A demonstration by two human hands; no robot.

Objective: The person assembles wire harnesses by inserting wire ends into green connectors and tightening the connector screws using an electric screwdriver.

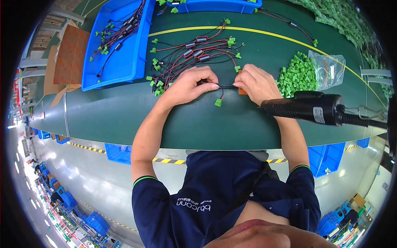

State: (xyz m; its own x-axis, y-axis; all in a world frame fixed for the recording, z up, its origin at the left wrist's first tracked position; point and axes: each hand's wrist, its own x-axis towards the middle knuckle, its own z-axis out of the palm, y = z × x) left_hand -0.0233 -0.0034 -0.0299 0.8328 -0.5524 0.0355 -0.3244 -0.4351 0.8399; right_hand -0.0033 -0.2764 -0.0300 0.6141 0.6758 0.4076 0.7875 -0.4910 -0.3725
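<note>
A dark cable is stretched between my two hands above the green table. My left hand pinches one end, thumb and forefinger together. With fingers bent and tips together, my right hand grips the other end. From beside the left fingertips, a short thin red and black lead hangs with a green connector on it. An orange piece shows partly behind the right fingers. Just beyond my left hand lies a bunch of red and black cables with dark cylinders and green connectors.
A black electric screwdriver reaches in from the right, over my right forearm. Loose green connectors are heaped beside a clear plastic bag. At left stand a blue tray of cables and a cardboard box. Another blue tray is at the back.
</note>
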